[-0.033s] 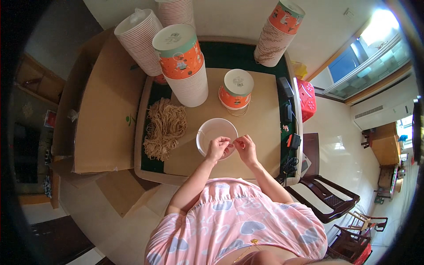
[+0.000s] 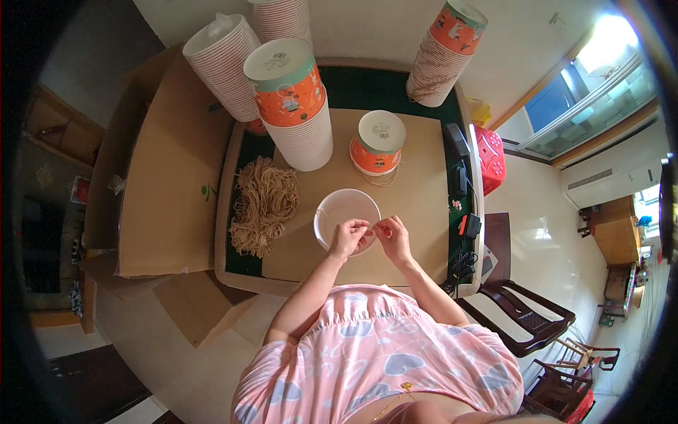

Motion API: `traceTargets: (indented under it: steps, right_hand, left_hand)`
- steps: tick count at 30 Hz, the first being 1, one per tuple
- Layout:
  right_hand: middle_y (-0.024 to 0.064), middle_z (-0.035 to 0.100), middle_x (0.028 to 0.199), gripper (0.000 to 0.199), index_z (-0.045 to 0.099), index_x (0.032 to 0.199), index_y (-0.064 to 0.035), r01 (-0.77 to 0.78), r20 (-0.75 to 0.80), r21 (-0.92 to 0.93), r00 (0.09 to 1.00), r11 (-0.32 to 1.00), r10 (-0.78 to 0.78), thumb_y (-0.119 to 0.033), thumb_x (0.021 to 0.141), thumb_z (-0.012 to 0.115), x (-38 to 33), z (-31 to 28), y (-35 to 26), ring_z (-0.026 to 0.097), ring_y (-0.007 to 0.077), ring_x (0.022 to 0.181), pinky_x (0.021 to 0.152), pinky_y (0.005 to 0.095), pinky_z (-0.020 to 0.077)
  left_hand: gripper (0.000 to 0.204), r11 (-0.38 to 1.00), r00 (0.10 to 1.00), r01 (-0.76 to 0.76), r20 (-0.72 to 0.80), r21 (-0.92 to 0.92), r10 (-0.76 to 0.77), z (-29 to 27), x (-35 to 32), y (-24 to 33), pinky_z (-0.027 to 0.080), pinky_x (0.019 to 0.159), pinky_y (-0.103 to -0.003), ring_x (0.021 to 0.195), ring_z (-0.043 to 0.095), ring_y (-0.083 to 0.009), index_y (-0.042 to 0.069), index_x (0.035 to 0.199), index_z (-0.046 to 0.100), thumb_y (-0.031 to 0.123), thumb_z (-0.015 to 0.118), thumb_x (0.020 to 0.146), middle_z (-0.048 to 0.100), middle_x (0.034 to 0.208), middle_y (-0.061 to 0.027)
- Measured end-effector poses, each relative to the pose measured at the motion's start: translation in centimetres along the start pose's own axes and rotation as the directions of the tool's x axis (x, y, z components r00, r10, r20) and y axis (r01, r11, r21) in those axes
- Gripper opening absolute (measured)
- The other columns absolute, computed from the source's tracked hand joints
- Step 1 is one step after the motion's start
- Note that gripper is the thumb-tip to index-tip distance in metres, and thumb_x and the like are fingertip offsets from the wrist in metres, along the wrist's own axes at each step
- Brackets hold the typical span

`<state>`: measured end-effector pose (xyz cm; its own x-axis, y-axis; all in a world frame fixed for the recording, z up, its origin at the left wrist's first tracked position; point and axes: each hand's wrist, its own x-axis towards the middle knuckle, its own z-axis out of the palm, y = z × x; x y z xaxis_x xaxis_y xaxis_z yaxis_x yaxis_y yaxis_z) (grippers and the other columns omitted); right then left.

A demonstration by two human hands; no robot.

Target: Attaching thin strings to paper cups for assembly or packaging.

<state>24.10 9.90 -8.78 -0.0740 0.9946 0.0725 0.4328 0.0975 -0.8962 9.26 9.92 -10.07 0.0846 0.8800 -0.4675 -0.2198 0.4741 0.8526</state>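
Both hands pinched together over the near rim of a white bowl.

Left of the left hand [image 2: 347, 239] lies a tan string pile [image 2: 263, 205], well apart. The white bowl [image 2: 345, 214] sits just beyond both hands, mouth up, left hand nearer. Right hand [image 2: 394, 239] meets it fingertip to fingertip; both are closed, possibly on a thin string, too fine to confirm.

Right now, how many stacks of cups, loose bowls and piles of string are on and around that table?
Stacks of paper cups: 5 (white-sided, orange-topped tall, short orange, far middle, far right)
White bowl under the left hand and right hand: 1
Pile of tan string: 1
Total: 7
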Motion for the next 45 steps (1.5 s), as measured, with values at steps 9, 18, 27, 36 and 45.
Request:
traceTargets:
  steps: [9,18,27,36,45]
  right_hand:
    - [0.0067,0.053,0.075,0.006,0.063,0.082,-0.0041,-0.007,0.031,0.017,0.999,1.000,0.006,-0.008,0.078,0.064,0.0,0.0,0.0,0.054,0.0165,0.063,0.059,0.0282,0.0454]
    - [0.0082,0.054,0.089,0.020,0.059,0.092,-0.0093,0.144,0.117,-0.251,0.986,0.957,-0.118,-0.010,0.073,0.067,-0.3,-0.3,-1.9,0.054,0.0204,0.062,0.060,0.0327,0.0460]
    - [0.0069,0.057,0.086,0.006,0.061,0.080,-0.0110,0.224,0.141,-0.344,0.973,0.912,-0.185,-0.011,0.074,0.063,0.0,-0.4,-1.8,0.058,0.0257,0.078,0.069,0.0378,0.0432]
    - [0.0060,0.056,0.086,0.009,0.061,0.082,-0.0125,0.226,0.161,-0.335,0.970,0.914,-0.181,-0.009,0.073,0.061,0.0,-0.3,-1.5,0.056,0.0234,0.080,0.072,0.0360,0.0400]
    - [0.0056,0.057,0.084,0.004,0.062,0.079,-0.0127,0.237,0.160,-0.338,0.968,0.911,-0.192,-0.011,0.075,0.062,0.1,-0.4,-1.6,0.056,0.0231,0.081,0.071,0.0364,0.0395]
  left_hand:
    - [0.008,0.948,0.970,-0.243,0.074,0.204,0.233,-0.1,0.5,-1.2,0.045,0.050,-0.020,0.059,0.056,-0.0061,-0.002,0.088,0.062,0.001,0.056,0.084,0.065,0.078,-0.0046]
    - [0.006,0.956,0.981,-0.191,0.019,0.224,0.192,-0.8,-0.6,-0.2,0.042,0.046,-0.019,0.056,0.057,-0.0067,0.000,0.083,0.061,0.000,0.055,0.082,0.065,0.076,-0.0039]
    - [0.006,0.965,0.995,-0.094,-0.007,0.246,0.098,-1.1,-1.6,0.8,0.049,0.053,-0.022,0.059,0.059,-0.0096,-0.001,0.084,0.061,0.003,0.058,0.081,0.065,0.075,-0.0061]
    - [0.008,0.950,0.977,-0.210,0.023,0.231,0.210,-0.5,-1.1,0.4,0.040,0.040,-0.019,0.055,0.057,-0.0062,0.002,0.087,0.062,0.007,0.057,0.084,0.066,0.076,-0.0023]
    - [0.006,0.936,0.984,-0.171,0.007,0.307,0.177,-0.7,-0.2,-0.8,0.043,0.043,-0.020,0.053,0.057,-0.0070,0.001,0.084,0.061,0.006,0.057,0.083,0.064,0.071,-0.0027]
